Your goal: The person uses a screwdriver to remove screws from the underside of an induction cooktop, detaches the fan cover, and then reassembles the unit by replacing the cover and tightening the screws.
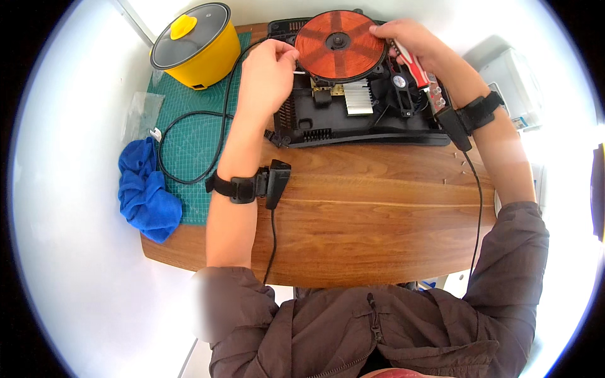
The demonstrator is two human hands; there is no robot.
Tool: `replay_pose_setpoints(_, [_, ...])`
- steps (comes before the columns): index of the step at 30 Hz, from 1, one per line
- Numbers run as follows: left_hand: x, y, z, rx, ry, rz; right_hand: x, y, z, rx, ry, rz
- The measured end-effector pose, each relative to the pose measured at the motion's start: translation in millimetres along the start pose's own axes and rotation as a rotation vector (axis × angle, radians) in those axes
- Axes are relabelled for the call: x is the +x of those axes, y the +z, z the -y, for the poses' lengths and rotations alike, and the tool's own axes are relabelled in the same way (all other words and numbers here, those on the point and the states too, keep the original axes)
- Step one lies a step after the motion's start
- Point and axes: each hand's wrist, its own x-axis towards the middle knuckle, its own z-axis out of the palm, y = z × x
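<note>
An opened induction cooker base lies on the table, its copper-coloured coil seated at the top. Beside the coil's left edge, my left hand has its fingers pinched together; whatever is between them is hidden. A thin white piece shows just below those fingertips. My right hand is at the coil's right edge, a fingertip against it. Tucked in that hand is a red-handled tool, its exact kind unclear. Below the coil sit a finned silver heat sink and a black fan.
At the back left, a yellow pot with a dark lid stands on a green cutting mat. A black power cord loops across the mat beside a blue cloth. Small screws lie right of the wooden table's middle.
</note>
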Motion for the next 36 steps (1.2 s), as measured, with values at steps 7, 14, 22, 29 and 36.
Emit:
replay_pose_setpoints(7, [11.9, -1.3, 5.6, -0.4, -0.061, 0.103, 6.0, -15.4, 23.0, 0.509, 0.127, 0.23])
replay_pose_setpoints(14, [10.7, -22.3, -1.5, -0.407, -0.034, -0.088, -18.1, 2.8, 59.0, 0.526, -0.049, 0.155])
replay_pose_setpoints(22, [-20.4, -59.9, -63.1, -0.635, -0.164, 0.088, -35.1, 12.3, 58.1, 0.55, -0.069, 0.019])
replay_pose_setpoints(29, [-8.5, -56.3, -29.1, -0.17, -0.106, 0.198, -52.3, 19.0, 53.7, 0.616, -0.026, -0.04])
replay_pose_setpoints(36, [-19.7, -35.7, -41.6, 0.358, 0.082, 0.168, -69.4, 11.2, 46.2, 0.58, 0.067, -0.024])
